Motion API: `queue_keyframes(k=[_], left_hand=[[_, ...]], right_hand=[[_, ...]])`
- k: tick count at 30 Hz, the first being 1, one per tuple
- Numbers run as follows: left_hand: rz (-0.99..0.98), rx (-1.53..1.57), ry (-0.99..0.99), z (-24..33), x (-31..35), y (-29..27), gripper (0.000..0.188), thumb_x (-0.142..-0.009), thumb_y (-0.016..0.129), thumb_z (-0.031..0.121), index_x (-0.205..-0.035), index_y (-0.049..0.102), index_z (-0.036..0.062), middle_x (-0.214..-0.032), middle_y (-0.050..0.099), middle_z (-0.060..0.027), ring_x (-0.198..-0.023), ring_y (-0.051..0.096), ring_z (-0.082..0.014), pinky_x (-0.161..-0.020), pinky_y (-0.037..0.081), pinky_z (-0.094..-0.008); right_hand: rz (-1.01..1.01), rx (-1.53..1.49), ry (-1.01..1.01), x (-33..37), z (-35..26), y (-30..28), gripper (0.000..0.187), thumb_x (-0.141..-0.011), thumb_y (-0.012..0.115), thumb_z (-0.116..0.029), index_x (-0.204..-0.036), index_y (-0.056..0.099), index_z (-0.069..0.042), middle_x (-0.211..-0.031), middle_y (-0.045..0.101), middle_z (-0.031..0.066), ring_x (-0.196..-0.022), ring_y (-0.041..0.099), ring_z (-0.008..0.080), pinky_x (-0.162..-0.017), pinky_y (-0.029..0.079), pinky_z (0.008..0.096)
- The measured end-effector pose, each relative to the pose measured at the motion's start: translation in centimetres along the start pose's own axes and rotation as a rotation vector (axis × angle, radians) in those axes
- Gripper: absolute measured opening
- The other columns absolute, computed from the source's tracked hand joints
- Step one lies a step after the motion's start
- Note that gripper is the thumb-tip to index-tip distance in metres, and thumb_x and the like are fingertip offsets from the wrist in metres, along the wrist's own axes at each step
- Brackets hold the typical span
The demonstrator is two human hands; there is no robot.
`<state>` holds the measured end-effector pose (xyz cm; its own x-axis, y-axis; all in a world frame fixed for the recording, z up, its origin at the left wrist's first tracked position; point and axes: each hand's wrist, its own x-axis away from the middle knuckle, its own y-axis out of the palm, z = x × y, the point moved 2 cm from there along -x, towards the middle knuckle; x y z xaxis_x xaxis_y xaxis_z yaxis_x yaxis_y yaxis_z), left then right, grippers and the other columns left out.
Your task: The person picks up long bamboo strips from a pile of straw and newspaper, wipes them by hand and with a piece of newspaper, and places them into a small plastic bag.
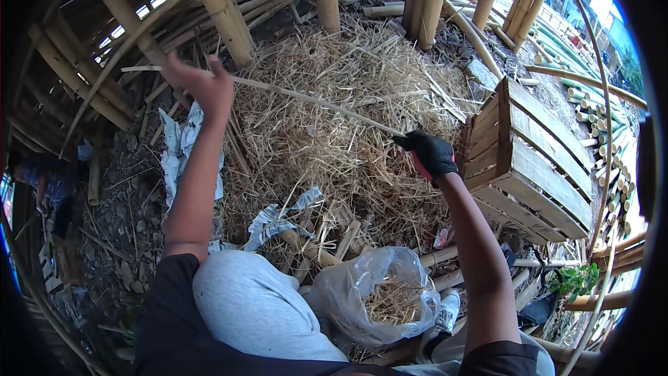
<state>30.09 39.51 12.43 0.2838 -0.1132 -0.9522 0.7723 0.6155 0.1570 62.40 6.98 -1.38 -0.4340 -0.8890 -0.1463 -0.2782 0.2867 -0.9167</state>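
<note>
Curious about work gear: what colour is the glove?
Black glove with some pinkish red; head view.

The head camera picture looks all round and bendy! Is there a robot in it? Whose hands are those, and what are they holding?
There's no robot here, just a person. They wear a camera on their head that looks down, so you see their own arms and knees. Its very wide lens makes straight things look curved.

The right hand wears a dark glove and grips one end of a long, thin stick. The left hand has no glove. The stick passes by it, but I can't tell whether its fingers grip it.

Dry straw covers the ground in front. Near the knees is a clear plastic bag with more straw inside. On the right stands a slatted wooden crate, and thick bamboo poles rise at the back.
</note>
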Motion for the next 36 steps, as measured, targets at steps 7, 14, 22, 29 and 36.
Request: queue_keyframes(k=[7,14,22,29,36], left_hand=[[-1.598,0.142,0.592,8.3,10.0,-0.2,0.044,-0.093,0.072,0.012,-0.135,0.061,0.0209,-0.106,0.076,-0.0065,-0.102,0.074,-0.0193,-0.096,0.056,-0.0502],[-1.304,0.292,0.63,2.8,8.6,0.9,0.007,-0.096,0.064,0.013,-0.093,0.066,0.0182,-0.082,0.076,-0.0001,-0.073,0.075,-0.0196,-0.062,0.058,-0.0413],[-1.031,0.364,0.31,1.5,0.8,4.6,0.012,-0.101,0.06,0.018,-0.106,0.071,0.0162,-0.091,0.075,-0.0084,-0.087,0.075,-0.0281,-0.071,0.056,-0.0426],[-0.388,0.618,-0.041,-0.4,-9.3,6.5,0.04,-0.11,0.055,0.041,-0.105,0.068,0.0034,-0.079,0.063,0.0006,-0.076,0.058,-0.0078,-0.069,0.049,-0.0302],[0.14,0.806,-0.058,2.8,-16.0,0.0,0.033,-0.111,0.052,0.032,-0.097,0.059,0.003,-0.08,0.058,-0.0039,-0.07,0.052,-0.0125,-0.064,0.044,-0.0301]], right_hand=[[-0.021,0.01,-0.069,1.0,-6.6,-1.2,0.037,-0.102,0.057,-0.053,-0.11,0.078,-0.024,-0.097,0.078,0.0056,-0.084,0.074,0.0304,-0.073,0.057,0.0408],[0.062,0.095,-0.228,0.8,-3.7,-2.5,0.036,-0.104,0.054,-0.052,-0.115,0.077,-0.027,-0.103,0.078,0.0041,-0.092,0.075,0.0298,-0.079,0.058,0.0406],[0.035,0.168,0.02,1.9,1.7,-7.1,0.037,-0.107,0.048,-0.048,-0.122,0.074,-0.027,-0.109,0.076,0.0081,-0.101,0.073,0.0333,-0.089,0.056,0.0431],[0.055,0.033,-0.016,1.2,0.1,-4.0,0.037,-0.106,0.05,-0.048,-0.129,0.071,-0.027,-0.119,0.074,0.0133,-0.11,0.07,0.0349,-0.096,0.055,0.0423],[0.003,-0.048,-0.056,-0.4,-5.9,-4.7,0.04,-0.106,0.051,-0.049,-0.128,0.07,-0.022,-0.124,0.071,0.0113,-0.107,0.071,0.0327,-0.092,0.056,0.0395]])
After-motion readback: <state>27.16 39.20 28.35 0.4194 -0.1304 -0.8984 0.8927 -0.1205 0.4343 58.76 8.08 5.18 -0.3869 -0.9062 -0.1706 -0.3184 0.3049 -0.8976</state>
